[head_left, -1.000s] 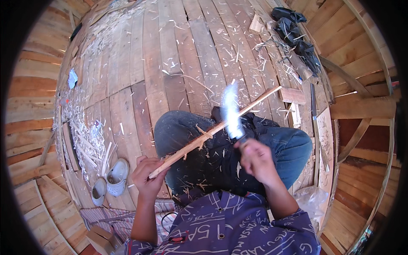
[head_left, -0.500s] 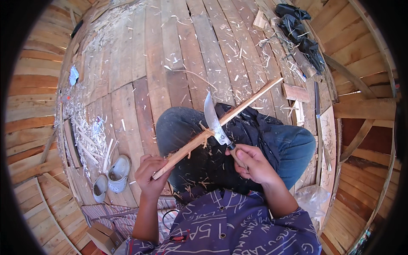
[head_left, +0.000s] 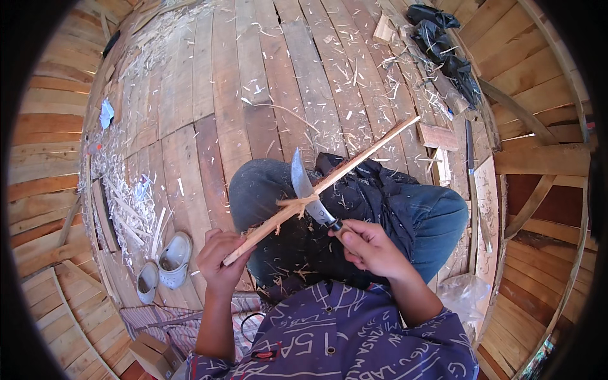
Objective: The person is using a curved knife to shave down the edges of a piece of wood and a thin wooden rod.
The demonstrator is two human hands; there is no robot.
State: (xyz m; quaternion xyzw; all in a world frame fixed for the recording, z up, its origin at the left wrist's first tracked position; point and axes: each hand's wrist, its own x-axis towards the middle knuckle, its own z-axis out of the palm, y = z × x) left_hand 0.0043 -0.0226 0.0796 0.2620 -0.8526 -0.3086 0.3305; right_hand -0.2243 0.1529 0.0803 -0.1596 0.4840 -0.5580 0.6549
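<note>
My left hand (head_left: 221, 256) is closed round the near end of a long split wooden stick (head_left: 269, 229), which slants up and away to the right across my lap. Bark still edges part of the stick. A knife (head_left: 320, 212) with a broad curved blade and a wooden handle is gripped in my right hand (head_left: 370, 248). Its blade lies across the stick near the middle, touching the wood. Curled shavings (head_left: 292, 206) stand up from the stick beside the blade. Dark cloth and wood chips cover my lap beneath.
Wood shavings (head_left: 136, 212) lie heaped along the left side of the plank floor (head_left: 215, 88). Two pale clogs (head_left: 175, 259) stand at left, near a cardboard box (head_left: 154, 356). Black plastic bags (head_left: 437, 44) and wood offcuts (head_left: 437, 137) lie at right. Plank walls rise on both sides.
The knife has slid down along the stick toward me and its blade has tilted further left. A larger curl of wood now stands at the blade. My left hand keeps its hold.
</note>
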